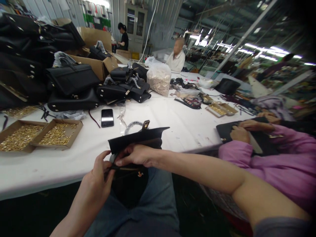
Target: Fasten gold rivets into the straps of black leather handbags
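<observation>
A black handbag [138,140] leans at the table's front edge over my lap, its flap raised and a gold clasp showing near the top. My left hand [98,172] pinches the bag's left edge between thumb and fingers. Reaching in under the flap, my right hand [134,154] has its fingers pressed together at the bag's left inner side. Whether those fingers hold a small part as well as the bag's material is hidden. A ring-shaped wrapped handle [133,125] stands up behind the flap.
Cardboard trays of gold hardware [56,133] lie on the left, near a phone [107,118]. Finished-looking black handbags [71,79] are piled behind them. A clear bag of beige pieces [159,79] stands mid-table. At right, a co-worker's pink sleeve [283,144] and hands work on another black piece.
</observation>
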A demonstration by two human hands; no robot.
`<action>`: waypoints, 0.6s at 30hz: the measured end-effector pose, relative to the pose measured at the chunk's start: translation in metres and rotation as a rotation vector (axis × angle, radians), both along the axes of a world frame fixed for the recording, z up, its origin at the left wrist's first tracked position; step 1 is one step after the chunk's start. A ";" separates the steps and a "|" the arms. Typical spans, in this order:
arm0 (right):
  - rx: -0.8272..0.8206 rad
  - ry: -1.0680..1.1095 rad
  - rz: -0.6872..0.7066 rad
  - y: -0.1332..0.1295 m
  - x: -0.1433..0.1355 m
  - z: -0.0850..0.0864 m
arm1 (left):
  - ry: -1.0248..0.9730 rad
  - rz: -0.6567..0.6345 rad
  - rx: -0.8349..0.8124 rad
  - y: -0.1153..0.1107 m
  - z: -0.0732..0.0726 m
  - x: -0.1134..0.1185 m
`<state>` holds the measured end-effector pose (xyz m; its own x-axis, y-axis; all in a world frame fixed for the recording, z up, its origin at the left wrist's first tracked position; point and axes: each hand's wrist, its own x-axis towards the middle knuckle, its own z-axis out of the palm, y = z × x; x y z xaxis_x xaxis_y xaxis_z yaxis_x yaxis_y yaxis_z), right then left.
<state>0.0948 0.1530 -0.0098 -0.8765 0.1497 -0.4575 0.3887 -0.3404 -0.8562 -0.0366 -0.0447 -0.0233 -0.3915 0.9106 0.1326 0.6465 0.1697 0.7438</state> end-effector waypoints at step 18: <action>0.132 0.045 0.163 -0.002 0.007 -0.004 | -0.108 0.054 -0.022 0.000 0.017 -0.004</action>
<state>0.1023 0.1513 -0.0136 -0.9131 0.0606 -0.4031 0.3898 -0.1598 -0.9069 -0.0402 -0.0449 -0.0065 -0.4508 0.8901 0.0667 0.5521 0.2193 0.8044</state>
